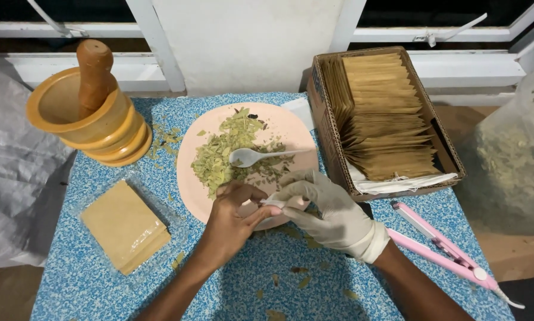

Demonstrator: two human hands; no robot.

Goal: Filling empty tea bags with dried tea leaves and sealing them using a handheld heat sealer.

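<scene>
From the head camera, a round pink plate [291, 128] sits in the middle of a blue speckled table [88, 279], and everything else is placed around it. A heap of crushed dried leaves [219, 157] covers the plate's left half, and a white plastic spoon [249, 157] lies across them with its handle pointing right.

At the plate's near edge the two hands meet. The bare left hand [228, 223] has its fingers curled in, thumb and forefinger pinched on a small white tea bag [273, 203]. The right hand [332, 214], in a white glove, has its fingers bent loosely around the same tea bag from the right side and touches it too. The tea bag hangs just over the plate's near rim, between both hands.

Left of the plate and farther back stands a wooden mortar [85, 122] with a pestle [94, 74] leaning inside it. Near left of the plate lies a stack of brown paper envelopes [124, 226] in clear wrap. Right of the plate is a cardboard box [323, 113] packed with rows of more brown envelopes. Near right of the plate, beyond the gloved wrist, lies a pink heat sealer [439, 246]. Bits of leaf are scattered on the table below the plate.
</scene>
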